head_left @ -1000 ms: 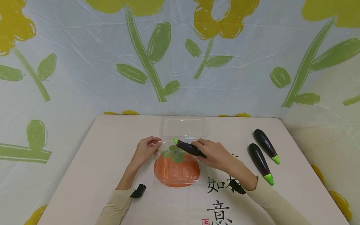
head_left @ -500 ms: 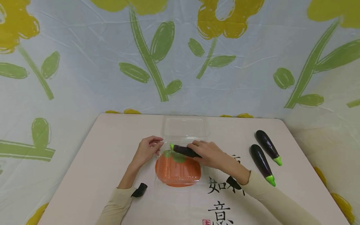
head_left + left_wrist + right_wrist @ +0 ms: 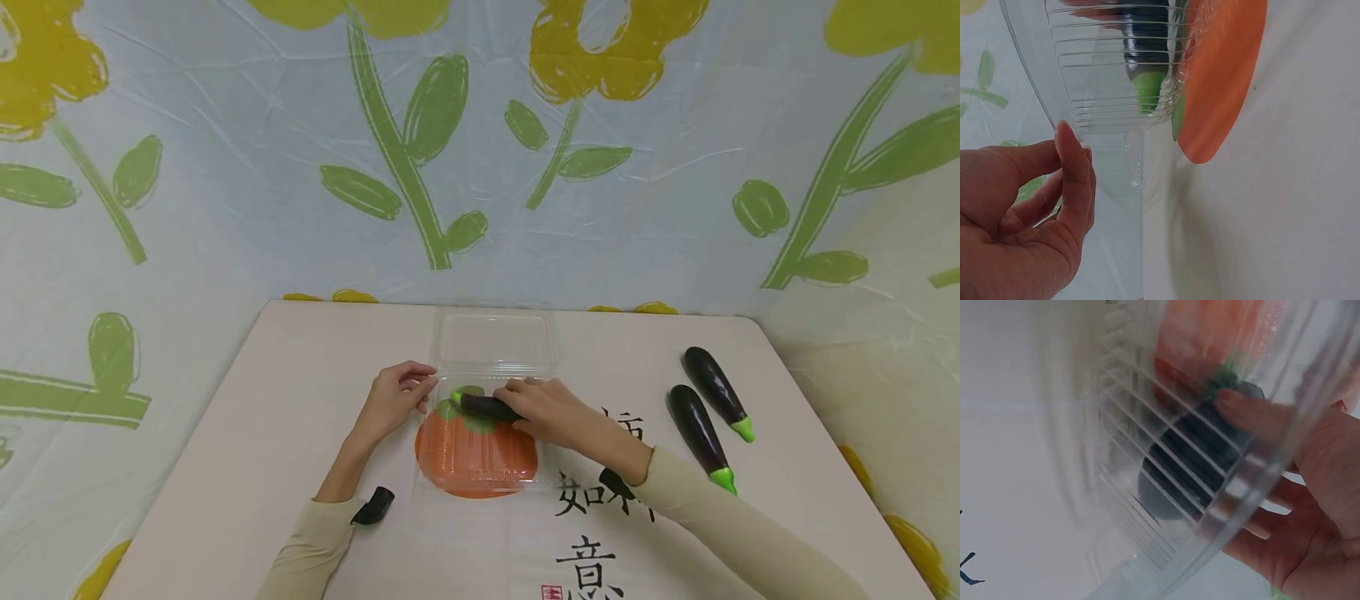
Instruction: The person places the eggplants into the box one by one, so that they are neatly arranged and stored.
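A clear plastic clamshell box (image 3: 480,483) lies with its lid (image 3: 495,340) folded back, over an orange and green persimmon-shaped mat (image 3: 480,450). Inside its base, near the hinge side, a dark purple eggplant (image 3: 486,407) points its green stem end left. The right hand (image 3: 551,412) grips the eggplant's thick end, seen through the ribbed wall in the right wrist view. At the box's left rear corner, the left hand (image 3: 393,393) pinches the rim between thumb and fingers. Through the left wrist view's ribbed wall, the eggplant's green tip shows low against the base.
Two more eggplants (image 3: 716,387) (image 3: 699,433) lie side by side on the table's right side. Black brush characters (image 3: 587,562) mark the pale table cover (image 3: 300,400) in front. A flowered cloth (image 3: 300,150) hangs behind and at the sides.
The right hand has moved the eggplant a little left and down into the box, from a steeper tilt to a flatter one. The left hand stays at the box corner.
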`<state>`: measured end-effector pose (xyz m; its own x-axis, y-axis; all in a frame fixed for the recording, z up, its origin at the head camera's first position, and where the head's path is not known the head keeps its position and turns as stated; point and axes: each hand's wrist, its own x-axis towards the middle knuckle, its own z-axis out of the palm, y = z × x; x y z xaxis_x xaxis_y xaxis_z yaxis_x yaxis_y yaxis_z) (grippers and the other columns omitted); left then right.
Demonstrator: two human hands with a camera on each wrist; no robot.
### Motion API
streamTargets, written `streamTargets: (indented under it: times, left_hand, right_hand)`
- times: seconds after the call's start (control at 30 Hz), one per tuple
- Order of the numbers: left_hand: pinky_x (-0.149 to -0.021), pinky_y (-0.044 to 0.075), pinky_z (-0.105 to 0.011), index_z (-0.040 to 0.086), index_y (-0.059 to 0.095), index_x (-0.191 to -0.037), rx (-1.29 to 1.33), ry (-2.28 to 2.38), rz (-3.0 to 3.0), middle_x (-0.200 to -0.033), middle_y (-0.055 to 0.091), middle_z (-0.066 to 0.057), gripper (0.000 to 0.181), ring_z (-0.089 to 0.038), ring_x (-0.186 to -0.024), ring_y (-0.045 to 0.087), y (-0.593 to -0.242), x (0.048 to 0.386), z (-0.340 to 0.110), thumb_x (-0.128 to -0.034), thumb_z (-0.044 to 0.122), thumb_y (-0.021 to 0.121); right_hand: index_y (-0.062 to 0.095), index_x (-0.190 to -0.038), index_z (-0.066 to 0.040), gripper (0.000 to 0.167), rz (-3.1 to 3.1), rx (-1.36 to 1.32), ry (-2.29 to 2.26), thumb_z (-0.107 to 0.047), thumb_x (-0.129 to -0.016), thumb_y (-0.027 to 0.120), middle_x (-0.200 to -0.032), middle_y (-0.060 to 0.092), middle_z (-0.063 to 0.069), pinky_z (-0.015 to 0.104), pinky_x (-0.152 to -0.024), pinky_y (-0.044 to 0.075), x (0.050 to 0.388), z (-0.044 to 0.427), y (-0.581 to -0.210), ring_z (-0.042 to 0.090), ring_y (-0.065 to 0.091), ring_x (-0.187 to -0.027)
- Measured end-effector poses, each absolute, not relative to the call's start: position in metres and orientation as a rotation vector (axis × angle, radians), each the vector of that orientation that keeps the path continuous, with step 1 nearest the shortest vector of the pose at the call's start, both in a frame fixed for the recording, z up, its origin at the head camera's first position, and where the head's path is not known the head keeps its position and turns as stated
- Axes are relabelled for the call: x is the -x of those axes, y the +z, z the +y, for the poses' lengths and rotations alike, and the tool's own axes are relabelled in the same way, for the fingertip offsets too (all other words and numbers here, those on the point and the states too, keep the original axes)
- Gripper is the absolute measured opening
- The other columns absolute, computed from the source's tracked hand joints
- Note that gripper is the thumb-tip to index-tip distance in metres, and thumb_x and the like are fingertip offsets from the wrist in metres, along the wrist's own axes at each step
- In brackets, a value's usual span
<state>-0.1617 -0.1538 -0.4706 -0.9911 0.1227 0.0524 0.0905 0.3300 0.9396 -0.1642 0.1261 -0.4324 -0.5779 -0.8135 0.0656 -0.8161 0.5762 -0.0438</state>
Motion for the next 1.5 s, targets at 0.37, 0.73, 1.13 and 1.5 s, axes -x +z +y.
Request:
streamTargets:
  times: [0.37,0.73,1.13,1.5]
  left_hand:
    - [-0.06,0.059,-0.033,-0.013,0.065,-0.119,-0.217,1.779,2.544,-0.098,0.068,-0.029,0.025,-0.019,-0.062,0.062,-0.469,0.16,-0.154,-0.0996,0.002,0.066]
    - [-0.064,0.061,-0.039,-0.009,0.067,-0.12,-0.203,1.781,2.533,-0.1,0.069,-0.026,0.026,-0.013,-0.06,0.062,-0.47,0.163,-0.155,-0.0998,0.006,0.068]
    - [-0.056,0.055,-0.021,-0.017,0.062,-0.119,-0.196,1.786,2.52,-0.099,0.065,-0.036,0.024,-0.034,-0.065,0.064,-0.469,0.161,-0.153,-0.1,-0.003,0.062]
    - [-0.062,0.061,-0.038,-0.01,0.067,-0.118,-0.208,1.813,2.51,-0.098,0.069,-0.027,0.024,-0.016,-0.061,0.063,-0.471,0.161,-0.156,-0.0994,0.005,0.068]
  right_hand:
    - [0.065,-0.121,-0.005,0.043,-2.691,-1.416,-0.041,-0.018,-0.086,0.086,-0.112,0.068,0.011,0.037,-0.073,0.061,0.165,0.123,-0.437,0.027,0.069,-0.095]
    - [0.065,-0.121,-0.005,0.043,-2.697,-1.386,0.021,-0.022,-0.087,0.085,-0.115,0.07,0.012,0.042,-0.088,0.059,0.165,0.129,-0.436,0.028,0.067,-0.103]
    - [0.067,-0.117,-0.003,0.036,-2.63,-1.334,0.058,-0.022,-0.09,0.081,-0.111,0.07,0.012,0.045,-0.091,0.058,0.16,0.142,-0.435,0.03,0.068,-0.103]
    - [0.069,-0.117,-0.001,0.039,-2.562,-1.266,0.114,-0.019,-0.086,0.085,-0.111,0.071,0.013,0.042,-0.089,0.059,0.157,0.161,-0.432,0.029,0.068,-0.104]
